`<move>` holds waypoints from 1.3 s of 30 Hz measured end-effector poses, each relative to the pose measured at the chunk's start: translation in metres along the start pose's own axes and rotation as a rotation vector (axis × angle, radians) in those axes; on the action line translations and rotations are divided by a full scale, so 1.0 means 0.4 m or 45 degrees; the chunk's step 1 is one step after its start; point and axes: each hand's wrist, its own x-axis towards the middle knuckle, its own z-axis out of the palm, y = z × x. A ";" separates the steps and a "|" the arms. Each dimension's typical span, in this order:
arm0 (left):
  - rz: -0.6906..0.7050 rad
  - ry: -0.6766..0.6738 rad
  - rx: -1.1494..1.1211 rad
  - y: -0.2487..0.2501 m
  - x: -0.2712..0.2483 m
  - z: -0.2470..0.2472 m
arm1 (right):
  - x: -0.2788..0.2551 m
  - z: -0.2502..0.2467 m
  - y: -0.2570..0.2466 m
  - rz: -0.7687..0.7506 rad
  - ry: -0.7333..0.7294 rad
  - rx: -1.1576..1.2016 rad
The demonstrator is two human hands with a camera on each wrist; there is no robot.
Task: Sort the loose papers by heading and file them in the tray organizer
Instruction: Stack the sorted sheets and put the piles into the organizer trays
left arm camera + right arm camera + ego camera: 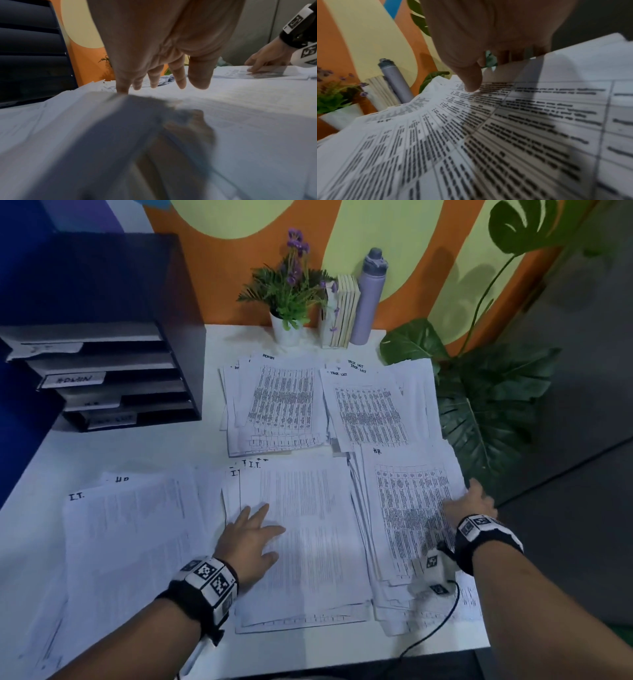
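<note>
L hand (251, 539) flat on I.T. stack (308, 542), R hand (471, 501) grips H.R. stack (411, 508)

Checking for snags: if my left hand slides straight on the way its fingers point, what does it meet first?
Probably more of the I.T. stack under the left hand, then the ADMIN pile beyond its far edge; depth is unclear.

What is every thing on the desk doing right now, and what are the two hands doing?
Left hand: flat, fingers spread, on the I.T. pile.
Right hand: pinching the H.R. sheet's right edge.
Admin pile: fanned, untouched.
Task list pile: fanned, untouched.
Tray organizer: upright, labelled.
Bottle: upright, capped.
Books: standing.
</note>
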 end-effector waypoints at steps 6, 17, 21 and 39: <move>-0.118 -0.102 -0.030 -0.002 0.003 0.025 | 0.046 0.011 0.023 -0.064 -0.188 0.123; -0.096 -0.111 -0.076 0.000 -0.026 0.039 | -0.076 -0.004 0.029 -0.040 -0.009 -0.275; -0.091 -0.154 -0.025 0.002 -0.028 0.026 | -0.118 0.037 -0.122 -0.578 0.138 -0.242; -0.083 -0.118 -0.085 -0.027 -0.008 0.051 | -0.031 0.214 -0.487 -0.850 -0.164 -0.620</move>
